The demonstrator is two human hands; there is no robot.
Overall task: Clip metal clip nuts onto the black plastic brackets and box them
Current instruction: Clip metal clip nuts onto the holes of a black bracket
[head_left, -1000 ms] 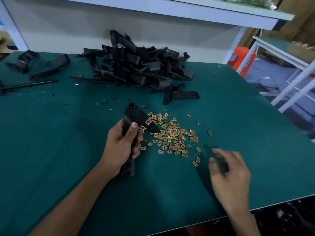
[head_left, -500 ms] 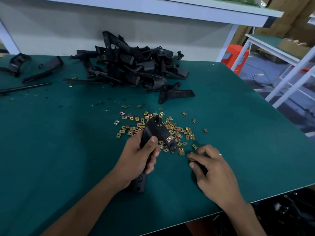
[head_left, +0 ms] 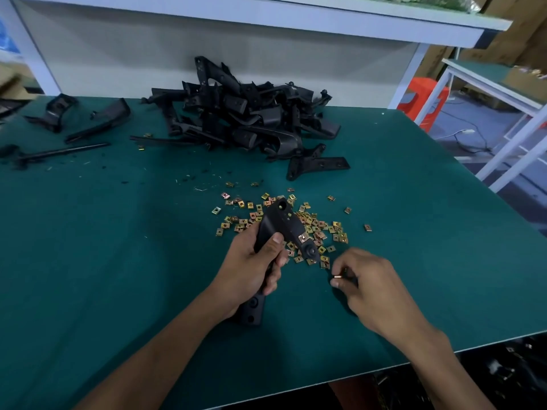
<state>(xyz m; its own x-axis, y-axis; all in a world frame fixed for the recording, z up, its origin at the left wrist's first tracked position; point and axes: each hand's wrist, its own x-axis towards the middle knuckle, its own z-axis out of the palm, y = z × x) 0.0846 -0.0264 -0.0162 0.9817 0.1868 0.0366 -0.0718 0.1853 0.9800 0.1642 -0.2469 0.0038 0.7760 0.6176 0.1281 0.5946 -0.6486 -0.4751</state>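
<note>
R hand point(head_left: 368, 287) now off pile w/ clip nut point(head_left: 336, 276), near table edge point(head_left: 444, 352).

A green table mat point(head_left: 88, 261) lies under a white shelf point(head_left: 266, 13), an orange stool point(head_left: 420, 96) beyond.

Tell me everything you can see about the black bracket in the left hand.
The black bracket is a long, matte, plastic-looking piece with small holes and a round boss on its side tab. One brass-coloured clip nut sits clipped on its edge. The left hand grips its middle, tilting it over the loose clip nuts; its lower end reaches the green mat.
</note>
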